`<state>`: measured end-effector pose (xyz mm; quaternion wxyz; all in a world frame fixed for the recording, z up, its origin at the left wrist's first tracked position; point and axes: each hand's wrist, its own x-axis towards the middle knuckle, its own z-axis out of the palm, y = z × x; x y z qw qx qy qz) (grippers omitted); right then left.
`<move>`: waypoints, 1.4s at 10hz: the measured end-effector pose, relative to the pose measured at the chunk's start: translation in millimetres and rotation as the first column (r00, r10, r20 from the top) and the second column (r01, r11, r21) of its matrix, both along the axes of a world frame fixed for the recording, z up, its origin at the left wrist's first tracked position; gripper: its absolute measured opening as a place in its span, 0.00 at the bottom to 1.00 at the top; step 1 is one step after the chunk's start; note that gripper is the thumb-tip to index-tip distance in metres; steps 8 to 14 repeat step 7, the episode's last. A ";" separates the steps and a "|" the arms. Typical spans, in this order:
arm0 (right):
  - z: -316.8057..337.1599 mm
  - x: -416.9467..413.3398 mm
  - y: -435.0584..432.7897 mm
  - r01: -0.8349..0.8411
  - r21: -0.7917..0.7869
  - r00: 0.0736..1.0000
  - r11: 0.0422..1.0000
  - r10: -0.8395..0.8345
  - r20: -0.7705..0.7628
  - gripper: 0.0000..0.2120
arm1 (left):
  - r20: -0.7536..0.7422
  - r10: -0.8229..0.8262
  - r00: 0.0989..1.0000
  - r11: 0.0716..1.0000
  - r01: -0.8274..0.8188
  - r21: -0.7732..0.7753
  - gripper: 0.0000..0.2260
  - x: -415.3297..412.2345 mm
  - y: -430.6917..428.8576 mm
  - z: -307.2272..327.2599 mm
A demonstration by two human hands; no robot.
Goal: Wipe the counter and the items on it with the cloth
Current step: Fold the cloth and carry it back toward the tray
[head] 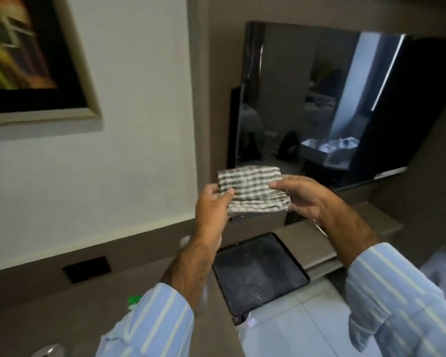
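Note:
A folded grey-and-white striped cloth (252,190) is held up in the air in front of the television, above the brown counter (150,274). My left hand (213,206) pinches its left edge with thumb on top. My right hand (304,195) grips its right side, fingers over the top. A black textured tray (259,273) lies on the counter below the hands. A green-capped object (134,302) is partly hidden behind my left sleeve.
A dark television (319,99) hangs on the brown wall panel behind the cloth. A framed picture (31,60) hangs at upper left. A black socket plate (86,269) sits in the counter's back strip. A pale tiled floor (294,328) shows past the counter's edge.

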<state>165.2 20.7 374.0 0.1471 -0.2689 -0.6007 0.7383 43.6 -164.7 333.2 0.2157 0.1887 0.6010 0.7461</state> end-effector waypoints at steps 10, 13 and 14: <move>-411.9 -11.4 123.0 -0.137 0.234 0.832 0.962 -0.016 0.554 0.16 | 0.336 0.213 0.917 0.749 0.068 -0.659 0.07 -9.1 120.7 -396.3; -411.9 -11.4 123.0 -0.137 0.234 0.832 0.962 -0.016 0.554 0.16 | 0.336 0.213 0.917 0.749 0.068 -0.659 0.07 -9.1 120.7 -396.3; -411.9 -11.4 123.0 -0.137 0.234 0.832 0.962 -0.016 0.554 0.16 | 0.336 0.213 0.917 0.749 0.068 -0.659 0.07 -9.1 120.7 -396.3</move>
